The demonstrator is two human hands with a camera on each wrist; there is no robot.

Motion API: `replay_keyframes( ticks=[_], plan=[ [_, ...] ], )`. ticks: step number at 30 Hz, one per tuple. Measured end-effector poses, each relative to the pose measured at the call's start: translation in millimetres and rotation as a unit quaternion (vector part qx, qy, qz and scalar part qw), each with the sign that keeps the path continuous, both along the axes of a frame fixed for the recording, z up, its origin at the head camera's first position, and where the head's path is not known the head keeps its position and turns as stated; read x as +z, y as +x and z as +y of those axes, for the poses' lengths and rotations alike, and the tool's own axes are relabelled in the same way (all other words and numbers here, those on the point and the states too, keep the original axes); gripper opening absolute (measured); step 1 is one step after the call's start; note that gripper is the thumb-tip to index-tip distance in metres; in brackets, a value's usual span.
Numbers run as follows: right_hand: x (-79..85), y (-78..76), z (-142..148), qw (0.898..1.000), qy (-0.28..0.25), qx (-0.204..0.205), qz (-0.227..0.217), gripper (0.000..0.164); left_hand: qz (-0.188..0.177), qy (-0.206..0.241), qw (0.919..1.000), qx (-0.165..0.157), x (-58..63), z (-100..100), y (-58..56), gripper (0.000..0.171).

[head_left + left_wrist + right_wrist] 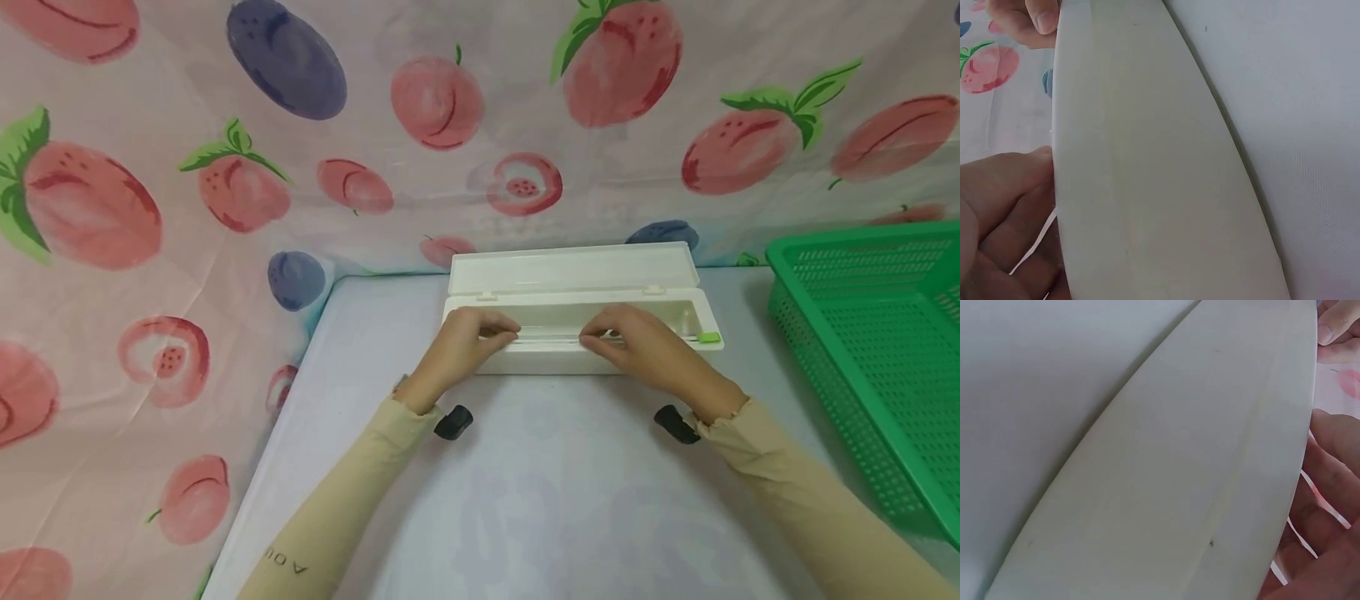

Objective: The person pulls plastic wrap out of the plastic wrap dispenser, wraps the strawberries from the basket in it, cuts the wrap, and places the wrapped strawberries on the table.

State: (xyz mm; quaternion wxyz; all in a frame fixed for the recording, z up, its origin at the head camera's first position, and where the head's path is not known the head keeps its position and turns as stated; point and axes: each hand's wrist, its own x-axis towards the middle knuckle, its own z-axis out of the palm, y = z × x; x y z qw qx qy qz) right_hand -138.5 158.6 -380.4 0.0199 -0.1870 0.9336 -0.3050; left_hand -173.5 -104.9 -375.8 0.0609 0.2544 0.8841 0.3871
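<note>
A long white plastic box [562, 362], like a cling film dispenser, lies with its hinged lid [573, 271] raised at the back. A slide cutter's thin pale strip [549, 339] runs along the front rim, with a green slider [708, 337] at its right end. My left hand [471, 340] pinches at this strip left of the middle, thumb against fingertips. Farther right, my right hand [633, 340] pinches it in the same way. In both wrist views the box's front wall [1147, 150] hides part of the fingers.
At the right stands a green perforated basket [825, 375]. A fruit-print cloth [420, 183] hangs behind the box and down the left side. The white tabletop [555, 483] extends in front of the box. A black strap piece [453, 422] shows below each wrist.
</note>
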Motion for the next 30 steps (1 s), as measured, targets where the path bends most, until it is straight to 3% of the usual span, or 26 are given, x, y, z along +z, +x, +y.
replay_keyframes(
  ticks=[7, 13, 17, 22, 27, 30],
  plan=[
    [0.0, -3.5, 0.9, 1.000, -0.014, 0.003, 0.027, 0.013, 0.008, 0.011, 0.9999, 0.007, -1.9, 0.2, -2.8, 0.016],
    [1.7, -3.7, 5.3, 1.000, 0.008, -0.001, 0.029, 0.015, -0.004, 0.021, 0.9997, -0.013, -2.8, -3.7, -5.3, 0.018],
    [3.5, -2.6, 8.0, 0.999, 0.036, -0.003, 0.036, 0.017, 0.010, 0.022, 0.9994, -0.025, -5.2, -5.6, -6.9, 0.018],
    [4.0, -3.7, 10.4, 0.997, 0.055, -0.008, 0.051, 0.018, 0.018, 0.035, 0.9991, -0.018, -6.9, -5.7, -7.6, 0.016],
    [5.8, -3.8, 15.9, 0.996, 0.053, 0.001, 0.072, 0.018, 0.031, 0.038, 0.9986, -0.019, -8.9, -5.9, -9.6, 0.015],
    [6.2, -3.0, 20.9, 0.996, 0.042, 0.001, 0.078, 0.019, 0.055, 0.015, 0.9978, -0.034, -10.3, -7.1, -11.5, 0.016]
  ],
)
